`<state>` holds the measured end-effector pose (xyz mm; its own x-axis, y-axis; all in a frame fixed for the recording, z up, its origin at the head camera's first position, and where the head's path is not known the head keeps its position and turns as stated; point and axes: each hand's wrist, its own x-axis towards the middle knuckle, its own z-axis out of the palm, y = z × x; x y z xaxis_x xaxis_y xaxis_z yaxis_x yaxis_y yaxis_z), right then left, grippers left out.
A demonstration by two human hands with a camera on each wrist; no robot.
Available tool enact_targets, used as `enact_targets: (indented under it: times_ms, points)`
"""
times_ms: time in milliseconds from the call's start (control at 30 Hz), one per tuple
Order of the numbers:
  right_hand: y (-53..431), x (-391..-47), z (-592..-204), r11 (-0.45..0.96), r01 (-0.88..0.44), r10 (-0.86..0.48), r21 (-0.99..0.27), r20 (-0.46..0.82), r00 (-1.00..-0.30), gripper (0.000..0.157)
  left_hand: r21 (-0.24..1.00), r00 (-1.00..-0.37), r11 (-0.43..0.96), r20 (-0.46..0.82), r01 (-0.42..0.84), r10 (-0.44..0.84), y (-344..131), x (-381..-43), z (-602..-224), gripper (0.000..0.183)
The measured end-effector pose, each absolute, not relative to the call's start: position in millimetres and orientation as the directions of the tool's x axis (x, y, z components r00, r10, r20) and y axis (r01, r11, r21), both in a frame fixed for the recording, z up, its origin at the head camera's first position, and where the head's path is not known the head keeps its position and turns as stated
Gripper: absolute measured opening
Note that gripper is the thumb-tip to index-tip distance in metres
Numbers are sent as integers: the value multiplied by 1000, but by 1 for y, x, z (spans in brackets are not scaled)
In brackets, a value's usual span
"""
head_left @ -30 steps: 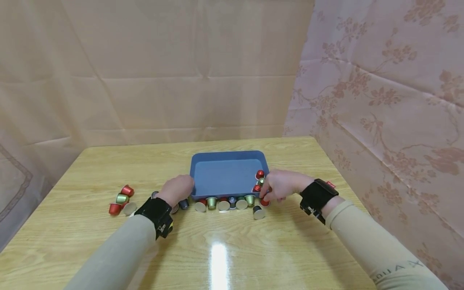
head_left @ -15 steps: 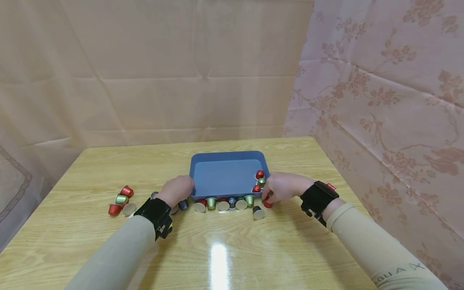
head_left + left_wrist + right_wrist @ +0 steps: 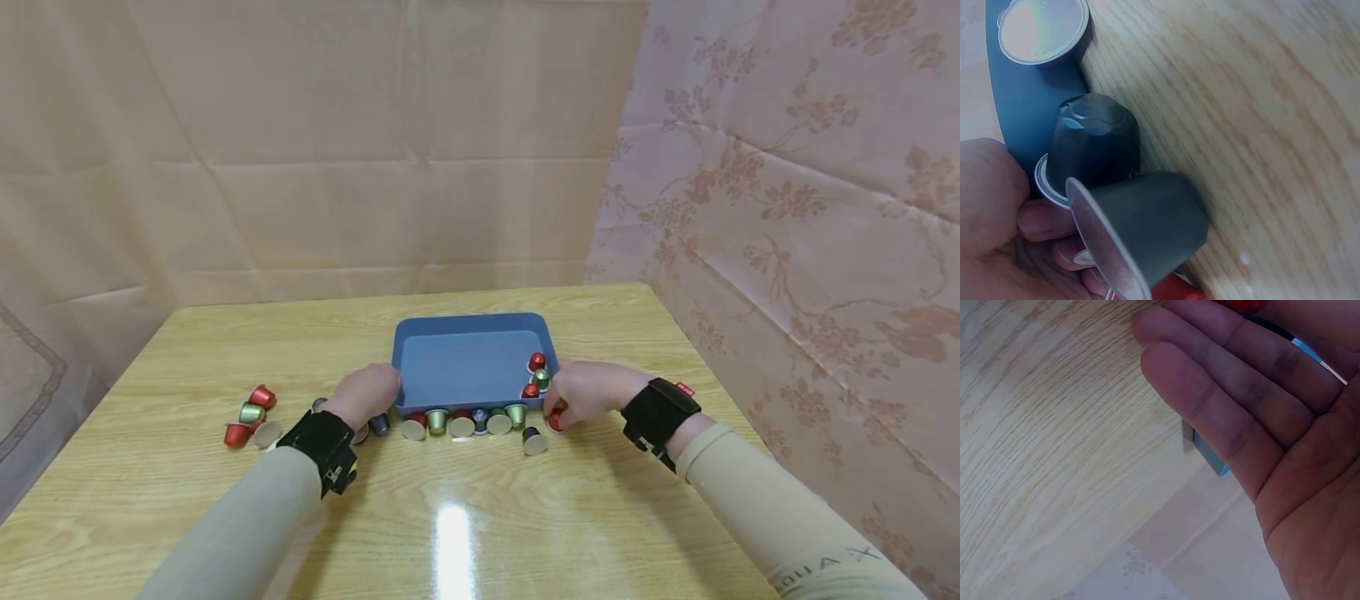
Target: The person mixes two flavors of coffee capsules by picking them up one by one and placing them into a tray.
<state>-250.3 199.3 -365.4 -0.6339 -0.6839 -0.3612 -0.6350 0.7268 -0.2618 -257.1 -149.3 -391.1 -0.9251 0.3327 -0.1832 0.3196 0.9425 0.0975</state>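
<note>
In the head view, my right hand [image 3: 585, 390] pinches a red coffee capsule [image 3: 556, 420] by the tray's front right corner. The right wrist view shows only a sliver of that capsule [image 3: 1242, 305] past the fingers [image 3: 1204, 400]. My left hand [image 3: 366, 393] is at the left side of the blue tray [image 3: 472, 403]. In the left wrist view, its curled fingers [image 3: 1044, 219] lie against the tray wall, behind a dark capsule [image 3: 1094, 140] and a grey-green capsule [image 3: 1150, 219]; what they grip is hidden. Two red capsules and one green capsule [image 3: 541, 379] sit inside the tray's right end.
Several capsules [image 3: 437, 422] line the tray's front edge on the wooden table [image 3: 375, 517]. A black capsule [image 3: 534, 442] lies in front of the row at right. A cluster of red and green capsules [image 3: 252, 412] lies further left. Curtains hang behind and at right.
My right hand has shifted slightly to the right with the red capsule, from beside the row's end to just past the tray's front right corner. My left hand has stayed in place.
</note>
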Motion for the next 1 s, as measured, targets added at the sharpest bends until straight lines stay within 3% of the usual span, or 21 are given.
enact_targets:
  times_ms: [233,533,1000]
  points:
    - [198,-249,-367,723,-651,-684,-231,-371,-628,4,105,-924,939,-174,327,341,-149,-256,-392,24]
    - [198,-248,-367,730,-648,-676,-216,-366,-640,3,110,-927,942,-177,316,332,-150,-257,-392,24]
    - [201,-249,-365,718,-668,-686,-196,-359,-632,13,110,-926,946,-198,306,323,-149,-257,-391,24]
